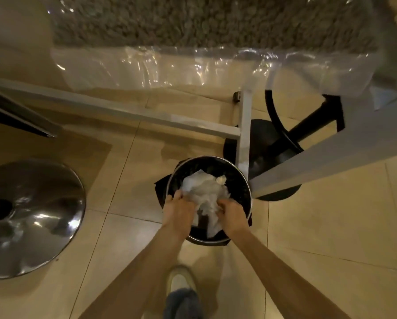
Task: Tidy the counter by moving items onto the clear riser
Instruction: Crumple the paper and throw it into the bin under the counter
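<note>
A round metal waste bin [236,171] with a dark liner stands on the tiled floor under the counter edge. Crumpled white paper or plastic [204,187] fills its mouth. My left hand [180,210] grips the left side of the crumpled wad, over the bin's near rim. My right hand [232,215] grips its right side. Both hands are curled into the material inside the bin. The speckled counter top [192,17] runs across the top of the view, covered by clear plastic sheet [169,65]. No clear riser shows.
A chrome stool base [29,217] sits on the floor at left. A black stool base and footring [278,139] stand behind the bin. Grey metal frame bars [243,134] cross just beyond the bin. My shoe [181,282] is below my arms.
</note>
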A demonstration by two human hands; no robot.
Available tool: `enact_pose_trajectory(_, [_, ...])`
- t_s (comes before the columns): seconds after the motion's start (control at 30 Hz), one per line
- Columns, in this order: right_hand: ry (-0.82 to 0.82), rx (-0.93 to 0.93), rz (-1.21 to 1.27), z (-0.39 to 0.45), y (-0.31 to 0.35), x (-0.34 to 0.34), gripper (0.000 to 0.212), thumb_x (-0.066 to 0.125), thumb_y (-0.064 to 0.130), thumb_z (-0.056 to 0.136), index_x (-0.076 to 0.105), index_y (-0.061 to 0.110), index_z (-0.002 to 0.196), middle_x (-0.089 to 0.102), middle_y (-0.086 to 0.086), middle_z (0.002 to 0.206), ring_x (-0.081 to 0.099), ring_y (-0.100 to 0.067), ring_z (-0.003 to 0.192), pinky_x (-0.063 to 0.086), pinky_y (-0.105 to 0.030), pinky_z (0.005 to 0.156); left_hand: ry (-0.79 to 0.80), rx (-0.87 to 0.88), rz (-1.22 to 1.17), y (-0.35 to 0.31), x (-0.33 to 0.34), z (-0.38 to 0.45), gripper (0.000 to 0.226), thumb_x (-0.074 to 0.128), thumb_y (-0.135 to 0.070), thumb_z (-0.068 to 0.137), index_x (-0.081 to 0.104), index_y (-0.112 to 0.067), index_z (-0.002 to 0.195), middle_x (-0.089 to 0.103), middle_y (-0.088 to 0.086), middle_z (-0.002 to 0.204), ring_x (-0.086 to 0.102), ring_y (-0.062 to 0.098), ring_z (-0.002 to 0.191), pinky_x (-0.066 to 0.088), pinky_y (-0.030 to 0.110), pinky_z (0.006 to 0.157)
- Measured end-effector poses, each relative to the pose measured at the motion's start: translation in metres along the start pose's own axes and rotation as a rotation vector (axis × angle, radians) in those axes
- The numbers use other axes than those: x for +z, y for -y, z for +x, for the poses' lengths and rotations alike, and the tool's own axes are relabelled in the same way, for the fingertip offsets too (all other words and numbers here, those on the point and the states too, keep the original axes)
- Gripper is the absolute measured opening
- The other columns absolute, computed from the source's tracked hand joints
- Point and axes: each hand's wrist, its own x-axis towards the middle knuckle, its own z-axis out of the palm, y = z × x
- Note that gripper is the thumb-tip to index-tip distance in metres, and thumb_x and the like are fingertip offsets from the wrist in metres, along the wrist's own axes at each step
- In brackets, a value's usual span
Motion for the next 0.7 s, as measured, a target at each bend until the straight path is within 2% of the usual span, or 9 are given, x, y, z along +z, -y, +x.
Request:
enact_pose_trajectory(0.03, [0.010,-0.001,-0.010,0.001,0.001,0.000,0.027,0.047,0.003,0.086,0.062,0.007,0.107,0.060,-0.020,0.115,0.054,-0.035,0.108,0.043,-0.037,0.090,0.041,0.009,0.062,0.000,0.001,-0.001,0.039,0.047,-0.021,0.091,0.048,-0.016,0.130,0.044,0.006,0.140,0.028,0.026,0.132,0.029,0.036,0.105])
enact_pose_trajectory(0.1, [0.011,0.015,-0.016,-0.004,0.004,-0.006,0.032,0.046,0.001,0.085,0.060,0.005,0.114,0.055,-0.022,0.123,0.051,-0.037,0.113,0.041,-0.039,0.096,0.066,0.016,0.120,0.000,-0.002,-0.008,0.041,0.049,-0.024,0.090,0.047,-0.016,0.130,0.043,0.009,0.141,0.029,0.028,0.131,0.030,0.037,0.105])
enact_pose_trajectory(0.27, [-0.033,-0.033,-0.007,-0.042,0.023,-0.042,0.026,0.049,0.009,0.089,0.061,0.010,0.111,0.060,-0.016,0.117,0.060,-0.032,0.101,0.051,-0.040,0.088,0.039,-0.018,-0.038,-0.002,-0.040,-0.050,0.045,0.046,-0.022,0.090,0.039,-0.014,0.133,0.047,0.009,0.135,0.035,0.027,0.127,0.033,0.035,0.101])
enact_pose_trajectory(0.37, [0.000,-0.050,0.001,-0.073,0.046,-0.074,0.025,0.053,0.012,0.087,0.059,0.011,0.111,0.064,-0.016,0.112,0.061,-0.031,0.098,0.052,-0.042,0.085,0.007,-0.021,-0.103,-0.001,-0.078,-0.082,0.042,0.047,-0.021,0.089,0.042,-0.014,0.129,0.050,0.007,0.133,0.039,0.025,0.126,0.034,0.033,0.098])
enact_pose_trajectory(0.5, [0.021,-0.094,-0.012,-0.121,0.091,-0.123,0.033,0.057,0.017,0.086,0.054,0.010,0.118,0.065,-0.013,0.114,0.061,-0.028,0.104,0.049,-0.037,0.089,-0.012,-0.061,-0.149,-0.004,-0.150,-0.135,0.041,0.049,-0.024,0.088,0.042,-0.015,0.128,0.051,0.007,0.131,0.045,0.025,0.123,0.038,0.036,0.096])
enact_pose_trajectory(0.6, [0.022,-0.162,-0.033,-0.162,0.132,-0.167,0.034,0.057,0.018,0.086,0.052,0.015,0.119,0.067,-0.011,0.107,0.063,-0.025,0.099,0.051,-0.035,0.084,-0.069,-0.073,-0.182,-0.003,-0.209,-0.179,0.040,0.048,-0.027,0.089,0.043,-0.016,0.127,0.053,0.007,0.129,0.050,0.026,0.118,0.041,0.038,0.095])
enact_pose_trajectory(0.7, [0.012,-0.244,-0.083,-0.199,0.173,-0.211,0.034,0.054,0.022,0.087,0.049,0.018,0.120,0.068,-0.007,0.104,0.064,-0.022,0.095,0.054,-0.038,0.083,-0.135,-0.051,-0.164,0.000,-0.265,-0.225,0.044,0.049,-0.030,0.089,0.042,-0.014,0.129,0.053,0.008,0.130,0.051,0.027,0.119,0.042,0.039,0.095])
